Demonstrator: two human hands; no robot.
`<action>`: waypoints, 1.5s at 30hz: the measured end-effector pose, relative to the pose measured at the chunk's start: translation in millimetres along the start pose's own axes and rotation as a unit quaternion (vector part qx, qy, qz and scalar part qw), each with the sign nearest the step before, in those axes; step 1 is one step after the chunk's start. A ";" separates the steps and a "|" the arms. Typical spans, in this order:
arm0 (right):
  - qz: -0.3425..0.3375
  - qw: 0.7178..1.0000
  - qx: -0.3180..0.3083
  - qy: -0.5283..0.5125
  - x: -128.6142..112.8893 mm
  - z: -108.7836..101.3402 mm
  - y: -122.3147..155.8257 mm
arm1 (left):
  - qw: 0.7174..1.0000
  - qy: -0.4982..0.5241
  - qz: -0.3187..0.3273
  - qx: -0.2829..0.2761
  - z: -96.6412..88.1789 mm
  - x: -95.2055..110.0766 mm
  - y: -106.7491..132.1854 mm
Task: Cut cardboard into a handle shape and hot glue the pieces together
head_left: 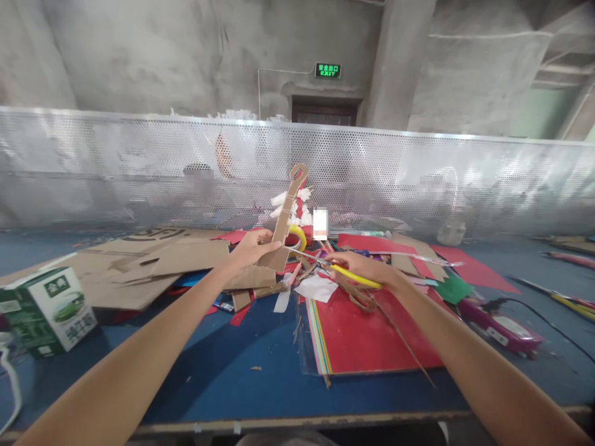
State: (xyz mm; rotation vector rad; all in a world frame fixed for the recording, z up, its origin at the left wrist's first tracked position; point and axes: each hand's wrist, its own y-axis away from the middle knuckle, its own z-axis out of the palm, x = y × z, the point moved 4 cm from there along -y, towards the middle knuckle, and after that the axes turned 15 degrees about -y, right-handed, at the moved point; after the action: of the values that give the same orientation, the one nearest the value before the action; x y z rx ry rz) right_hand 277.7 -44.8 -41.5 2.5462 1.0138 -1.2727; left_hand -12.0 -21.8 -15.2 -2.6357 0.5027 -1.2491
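A tilted brown cardboard strip with a looped top (287,210) is pinched low down by the left hand's (253,246) closed fingers. Just right of them, the right hand (361,266) has its fingers curled around 1 pair of yellow-handled metal scissors (356,277). Below these, red paper sheets (385,337) lie on the blue surface (199,384).

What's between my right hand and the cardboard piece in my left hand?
In the head view, the blades of the yellow-handled scissors reach from your right hand to the cardboard piece, near its lower end.
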 end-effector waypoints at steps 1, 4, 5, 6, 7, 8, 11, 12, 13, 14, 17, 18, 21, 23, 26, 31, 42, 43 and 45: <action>-0.002 1.000 -0.001 0.004 -0.5 -0.1 -0.1 | 1.000 -0.002 0.001 0.001 0.2 0.7 0.4; -0.010 1.000 -0.008 0.009 -3.2 0.3 -0.3 | 1.000 0.002 0.005 0.000 0.9 2.9 1.4; -0.011 1.000 -0.010 0.010 -3.9 0.5 -0.4 | 1.000 0.003 0.007 -0.002 1.0 3.6 1.7; -0.010 1.000 -0.009 0.012 -4.4 0.6 -0.5 | 1.000 0.003 0.008 -0.003 1.1 4.1 2.0; -0.009 1.000 -0.007 0.014 -4.7 0.6 -0.6 | 1.000 0.000 0.008 -0.003 1.1 4.4 2.2; -0.009 1.000 -0.004 0.016 -4.7 0.4 -0.5 | 1.000 -0.004 0.008 -0.002 0.9 4.4 2.3; -0.009 1.000 0.003 0.022 -4.1 -0.2 -0.1 | 1.000 -0.017 0.010 -0.002 0.7 3.4 2.0; -0.007 1.000 0.006 0.023 -3.8 -0.6 0.1 | 1.000 -0.021 0.013 -0.001 0.7 2.9 1.7; -0.004 1.000 0.009 0.025 -3.5 -1.2 0.3 | 1.000 -0.024 0.015 0.000 0.9 2.4 1.4; -0.002 1.000 0.011 0.027 -3.5 -1.6 0.5 | 1.000 -0.024 0.017 -0.002 1.2 2.0 1.2; -0.001 0.999 0.013 0.029 -5.6 -3.2 1.2 | 1.000 -0.018 0.024 -0.006 2.1 2.4 1.4; -0.001 0.999 0.014 0.030 -7.0 -3.7 1.6 | 1.000 -0.018 0.023 -0.006 2.2 2.9 1.8; 0.002 0.999 0.017 0.042 -11.2 -4.7 3.0 | 1.000 -0.023 0.010 -0.008 1.9 4.5 3.7; 0.013 0.999 0.018 0.048 -12.6 -4.5 3.9 | 1.000 -0.015 0.004 -0.006 1.1 6.0 5.0; 0.026 0.999 0.014 0.041 -11.7 -3.0 4.2 | 1.000 0.004 0.002 -0.005 0.3 8.2 6.3; 0.021 1.000 0.008 0.014 -4.6 -2.2 1.9 | 1.000 0.016 -0.002 -0.007 0.7 7.0 5.5; 0.005 1.000 0.007 0.004 -4.2 -3.7 1.4 | 1.000 0.007 0.014 -0.013 2.9 5.7 4.1; 0.010 1.000 0.009 0.007 -5.1 -3.8 1.7 | 1.000 0.004 0.014 -0.010 2.5 6.5 4.4; 0.015 1.000 0.009 0.015 -7.8 -3.7 2.5 | 1.000 0.006 0.013 -0.008 1.9 8.0 5.3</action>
State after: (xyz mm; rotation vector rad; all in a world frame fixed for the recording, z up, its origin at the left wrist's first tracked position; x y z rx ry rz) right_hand 278.4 -49.4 -33.7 2.5909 0.9704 -1.2443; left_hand -7.0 -29.6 -12.3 -2.6274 0.5476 -1.2594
